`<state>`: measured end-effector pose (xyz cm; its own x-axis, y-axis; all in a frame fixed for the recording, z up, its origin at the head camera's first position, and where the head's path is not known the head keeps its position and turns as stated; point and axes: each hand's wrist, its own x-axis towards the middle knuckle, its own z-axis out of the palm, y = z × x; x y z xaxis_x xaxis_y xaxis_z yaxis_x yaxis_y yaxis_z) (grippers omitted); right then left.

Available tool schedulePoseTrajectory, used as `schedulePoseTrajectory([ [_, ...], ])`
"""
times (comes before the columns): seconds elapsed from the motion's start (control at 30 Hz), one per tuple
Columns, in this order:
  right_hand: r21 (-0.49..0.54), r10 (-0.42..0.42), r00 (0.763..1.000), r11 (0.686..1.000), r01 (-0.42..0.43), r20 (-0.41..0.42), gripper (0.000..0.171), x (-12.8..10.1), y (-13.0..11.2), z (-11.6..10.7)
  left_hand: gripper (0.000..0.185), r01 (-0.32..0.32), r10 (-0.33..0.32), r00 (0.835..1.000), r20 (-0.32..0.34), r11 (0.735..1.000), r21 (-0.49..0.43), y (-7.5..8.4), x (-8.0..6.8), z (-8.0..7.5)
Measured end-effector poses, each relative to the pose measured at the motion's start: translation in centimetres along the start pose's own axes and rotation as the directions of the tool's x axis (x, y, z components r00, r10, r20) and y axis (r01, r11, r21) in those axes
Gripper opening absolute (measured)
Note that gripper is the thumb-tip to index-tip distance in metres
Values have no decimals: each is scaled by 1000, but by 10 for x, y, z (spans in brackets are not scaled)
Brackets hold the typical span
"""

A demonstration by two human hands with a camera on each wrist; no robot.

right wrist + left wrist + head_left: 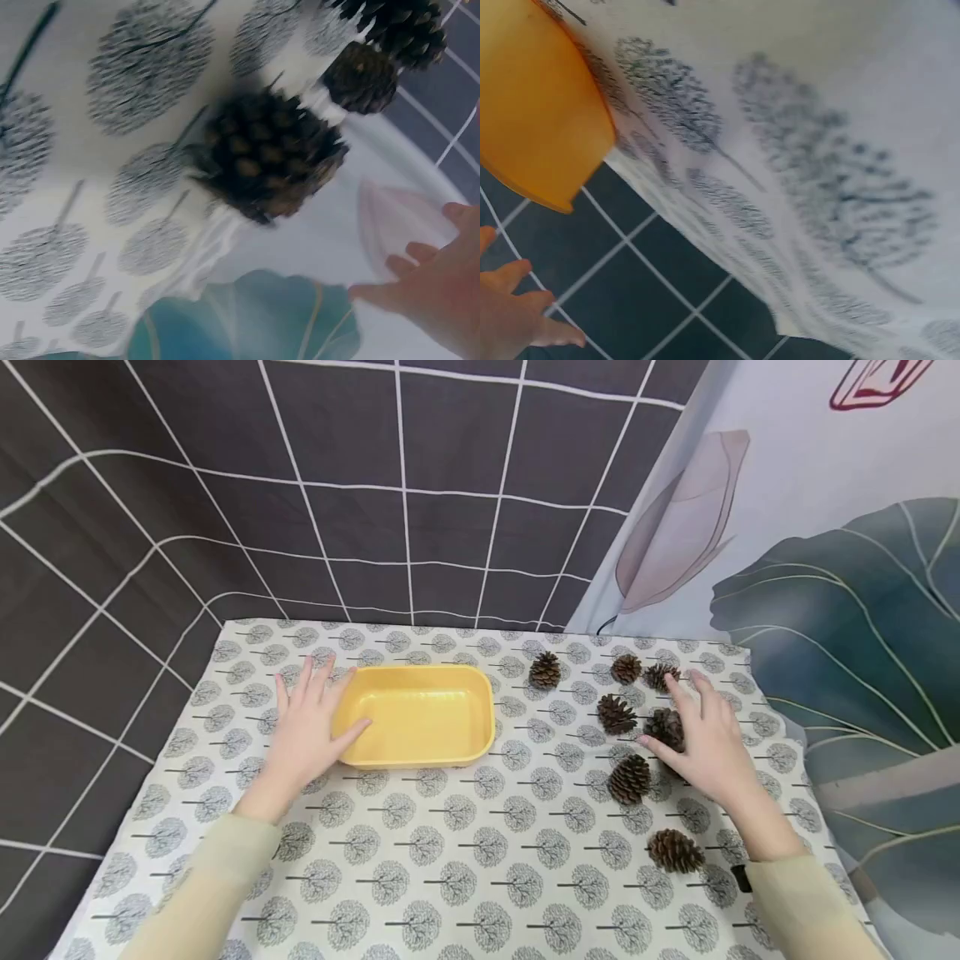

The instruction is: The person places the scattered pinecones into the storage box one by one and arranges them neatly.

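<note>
here the left hand [303,731] lay flat at the left end of the yellow tray [417,716], fingers straight and spread, thumb touching the tray's near-left corner. it gripped nothing. in the left wrist view only the fingertips [514,315] showed at the lower left, apart from the tray's rounded corner [532,112].

the right hand [708,739] hovered over the cone cluster on the right of the table. its fingers were straight and spread wide, and the thumb tip sat at the near side of one cone [664,727], which the palm partly covered. contact between fingers and that cone could not be confirmed. in the right wrist view the same cone [266,154] lay on the cloth, with the fingers [420,281] clear of it.

six other cones lay around the hand: one near the tray's far-right corner [544,670], two at the far edge [626,668] [660,677], one mid-cluster [616,714], one nearer [629,778], and one nearest the person [675,850].

the tray was empty and sat left of centre on the tree-print cloth [465,860]. a dark grid backdrop [337,485] stood behind, and a leaf-print curtain [840,568] hung at the right.
</note>
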<state>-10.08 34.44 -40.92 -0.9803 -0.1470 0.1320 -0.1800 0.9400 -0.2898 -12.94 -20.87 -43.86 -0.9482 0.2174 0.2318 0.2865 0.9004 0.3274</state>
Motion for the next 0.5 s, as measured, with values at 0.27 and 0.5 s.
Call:
schedulePoseTrajectory([
  [0.27,209,63,996,977,-49,-63,95,-17,37,-2,74,59,-77,995,-70,971,-233,-17,-1,7],
  [0.5,327,135,990,938,-112,-46,90,-32,59,4,76,201,-214,977,15,893,-402,-26,0,10],
])
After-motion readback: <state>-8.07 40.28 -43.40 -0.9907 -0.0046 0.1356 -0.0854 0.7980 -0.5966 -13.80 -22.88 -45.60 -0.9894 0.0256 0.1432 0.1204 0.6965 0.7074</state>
